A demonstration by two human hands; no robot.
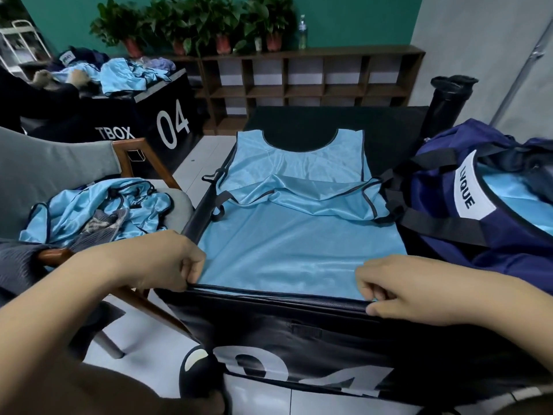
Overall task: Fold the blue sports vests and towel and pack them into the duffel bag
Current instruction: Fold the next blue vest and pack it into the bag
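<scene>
A person's two hands pinch the near hem of a light blue sports vest point(299, 244) spread flat across the top of a black padded box point(299, 333) at the centre of the frame, its neckline toward the far edge and a rumpled fold crossing its middle. The left hand point(167, 262), at lower left, is closed on the vest's near left corner along its dark trim; the right hand point(398, 289), at lower right, is curled shut on the near right corner. At the right edge of the frame a navy duffel bag point(478, 223) sits on the same box, just beside the vest, its mouth open and more light blue fabric showing inside next to a white label. At the left of the frame a heap of unfolded blue vests point(98, 211) lies on the seat of a grey wooden-armed chair point(54, 166), with a grey striped cloth point(98, 227) tucked among them; whether this is the towel cannot be told. In the upper left, a second black box marked "04" point(155, 115) carries another pile of blue fabric. Potted plants point(194, 22) line a dark wooden shelf point(311, 79) against the green back wall.
</scene>
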